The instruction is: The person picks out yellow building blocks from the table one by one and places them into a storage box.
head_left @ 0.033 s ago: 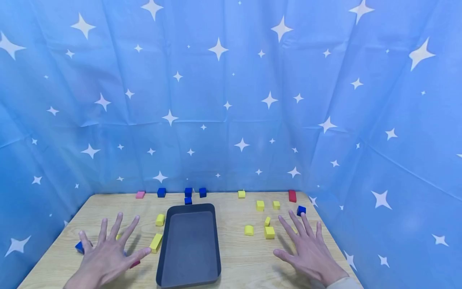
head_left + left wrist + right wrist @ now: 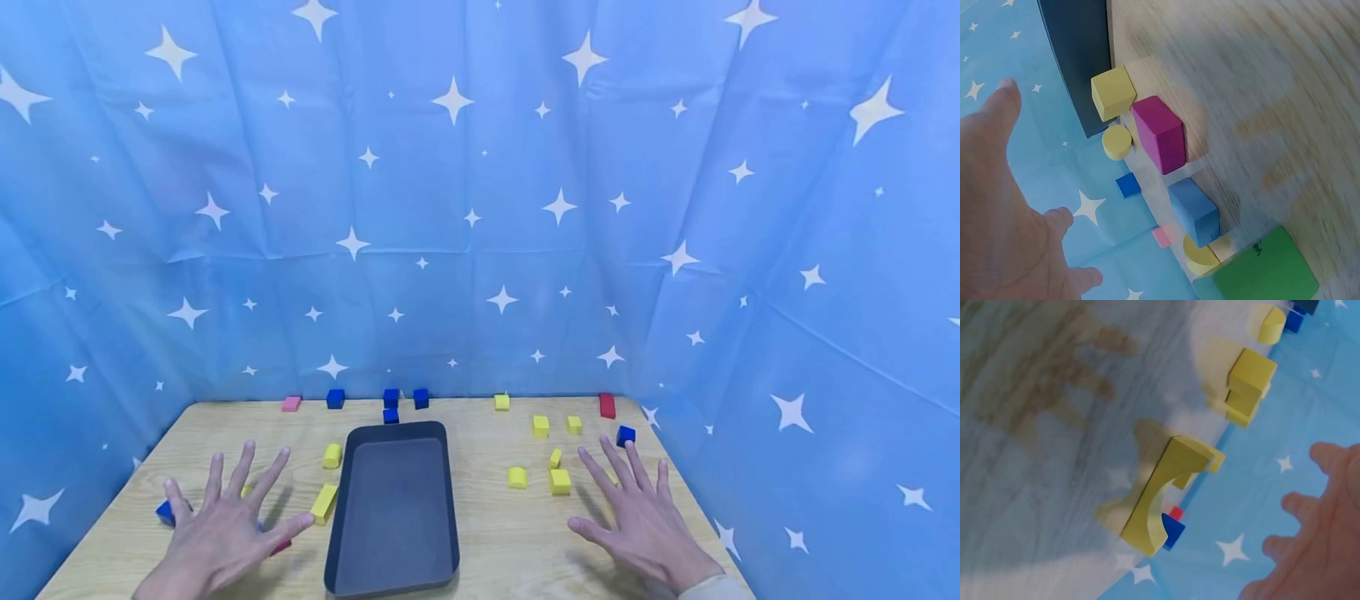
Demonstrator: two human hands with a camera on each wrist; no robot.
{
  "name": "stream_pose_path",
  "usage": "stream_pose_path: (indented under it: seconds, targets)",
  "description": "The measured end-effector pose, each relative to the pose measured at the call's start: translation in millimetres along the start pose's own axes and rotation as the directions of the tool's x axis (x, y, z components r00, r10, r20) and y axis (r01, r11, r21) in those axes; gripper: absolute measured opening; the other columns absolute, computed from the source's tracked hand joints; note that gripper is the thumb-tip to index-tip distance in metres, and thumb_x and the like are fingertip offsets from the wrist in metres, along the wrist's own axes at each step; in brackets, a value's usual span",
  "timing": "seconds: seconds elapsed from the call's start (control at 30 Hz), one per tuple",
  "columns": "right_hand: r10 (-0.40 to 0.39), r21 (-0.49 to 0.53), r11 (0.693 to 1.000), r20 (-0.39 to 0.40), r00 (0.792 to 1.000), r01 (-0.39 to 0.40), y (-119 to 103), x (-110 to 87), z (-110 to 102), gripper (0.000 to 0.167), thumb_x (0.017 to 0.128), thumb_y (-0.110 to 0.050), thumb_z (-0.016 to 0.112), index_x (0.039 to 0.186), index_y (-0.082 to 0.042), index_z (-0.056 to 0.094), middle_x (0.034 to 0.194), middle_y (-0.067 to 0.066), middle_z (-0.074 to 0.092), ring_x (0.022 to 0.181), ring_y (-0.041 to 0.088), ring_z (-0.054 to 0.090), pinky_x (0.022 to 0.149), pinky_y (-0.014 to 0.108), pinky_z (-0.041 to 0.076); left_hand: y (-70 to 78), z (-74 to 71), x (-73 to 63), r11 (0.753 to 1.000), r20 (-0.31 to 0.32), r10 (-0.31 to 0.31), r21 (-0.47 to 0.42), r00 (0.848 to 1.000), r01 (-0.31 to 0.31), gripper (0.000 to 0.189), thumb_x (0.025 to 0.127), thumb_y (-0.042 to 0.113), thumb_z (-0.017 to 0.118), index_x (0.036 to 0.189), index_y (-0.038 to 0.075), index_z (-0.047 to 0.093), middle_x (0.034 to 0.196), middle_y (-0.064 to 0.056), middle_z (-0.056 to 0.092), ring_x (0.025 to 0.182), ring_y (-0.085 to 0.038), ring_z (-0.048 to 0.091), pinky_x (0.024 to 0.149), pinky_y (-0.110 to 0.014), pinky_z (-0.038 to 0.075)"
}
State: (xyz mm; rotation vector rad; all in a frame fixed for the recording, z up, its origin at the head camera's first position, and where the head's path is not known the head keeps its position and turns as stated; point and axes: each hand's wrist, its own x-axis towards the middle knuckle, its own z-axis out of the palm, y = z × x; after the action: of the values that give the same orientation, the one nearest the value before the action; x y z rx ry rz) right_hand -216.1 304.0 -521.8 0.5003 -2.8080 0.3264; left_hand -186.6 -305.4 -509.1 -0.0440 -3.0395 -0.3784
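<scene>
My left hand is held with fingers spread over blocks at the left of the table, holding nothing. Below it, the left wrist view shows a magenta block, a blue block and a green block; in the head view the hand covers most of these. On the right, my right hand also has its fingers spread, palm down and with nothing in its grasp. A yellow arch block lies beneath it, almost wholly hidden in the head view. Between the hands sits a dark grey tray.
Yellow blocks are scattered right of the tray, among them a cube and a rounded one. Along the back edge lie a pink block, several blue blocks and a red block. A starry blue curtain surrounds the table.
</scene>
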Motion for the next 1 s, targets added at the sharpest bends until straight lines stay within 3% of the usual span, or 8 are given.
stream_pose_path:
  seconds: [0.23, 0.43, 0.53, 0.67, 0.83, 1.0]
  targets:
    - [-0.068, 0.022, 0.997, -0.115, 0.991, 0.071, 5, 0.8, 15, 0.098, 0.104, -0.07, 0.075, 0.186, -0.04, 0.029, 0.198, 0.005, 0.021, 0.18, 0.056, 0.016, 0.129, 0.102, 0.003, -0.8, 4.3, -1.3, 1.0, -0.011, -0.002, 0.005, 1.0, 0.002, 0.107, 0.103, 0.089, 0.06, 0.187, 0.031, 0.027, 0.19, -0.037, 0.015, 0.165, -0.082, 0.008, 0.112, -0.107, -0.025]
    - [0.001, 0.026, 1.0, -0.018, 1.0, 0.0, -9, 4.0, 1, 0.099, 0.102, -0.072, 0.076, 0.185, -0.037, 0.035, 0.194, 0.013, 0.03, 0.174, 0.064, 0.026, 0.128, 0.101, 0.014, 1.9, 6.8, -0.4, 1.0, 0.012, -0.022, -0.006, 1.0, 0.022, 0.108, 0.103, 0.09, 0.058, 0.188, 0.031, 0.024, 0.19, -0.038, 0.012, 0.167, -0.08, 0.007, 0.112, -0.108, -0.023]
    - [0.026, 0.008, 1.0, 0.02, 0.999, -0.027, -15, 6.4, -2, 0.099, 0.101, -0.072, 0.076, 0.185, -0.037, 0.035, 0.193, 0.014, 0.032, 0.175, 0.062, 0.028, 0.129, 0.099, 0.017, 5.4, 7.9, -0.9, 1.0, 0.002, -0.018, -0.013, 1.0, 0.018, 0.107, 0.103, 0.088, 0.06, 0.187, 0.03, 0.027, 0.189, -0.038, 0.015, 0.168, -0.079, 0.009, 0.115, -0.109, -0.014]
    - [0.026, 0.009, 1.0, 0.024, 0.999, -0.027, -20, 7.3, 0, 0.095, 0.103, -0.07, 0.076, 0.183, -0.034, 0.039, 0.192, 0.014, 0.035, 0.175, 0.059, 0.031, 0.13, 0.097, 0.02, 14.2, 10.3, -3.6, 1.0, -0.017, -0.009, -0.029, 1.0, 0.008, 0.106, 0.103, 0.087, 0.061, 0.187, 0.03, 0.029, 0.189, -0.037, 0.02, 0.168, -0.077, 0.015, 0.118, -0.109, -0.005]
    - [0.002, 0.005, 1.0, 0.002, 1.0, -0.002, -29, 11.5, 4, 0.089, 0.106, -0.067, 0.074, 0.181, -0.028, 0.046, 0.19, 0.015, 0.04, 0.173, 0.058, 0.037, 0.132, 0.095, 0.025, 32.3, 12.9, -5.5, 0.999, -0.028, -0.013, -0.048, 1.0, 0.012, 0.105, 0.103, 0.089, 0.061, 0.185, 0.027, 0.036, 0.189, -0.036, 0.024, 0.169, -0.075, 0.019, 0.12, -0.108, -0.003]
    - [-0.023, 0.004, 1.0, 0.004, 1.0, 0.023, -44, 19.5, 6, 0.086, 0.108, -0.065, 0.073, 0.18, -0.026, 0.047, 0.186, 0.015, 0.046, 0.172, 0.055, 0.04, 0.132, 0.093, 0.03, 50.7, 15.2, -8.3, 1.0, -0.062, -0.002, 0.002, 0.998, 0.002, 0.1, 0.104, 0.088, 0.06, 0.181, 0.025, 0.044, 0.185, -0.035, 0.035, 0.166, -0.072, 0.033, 0.123, -0.106, 0.007]
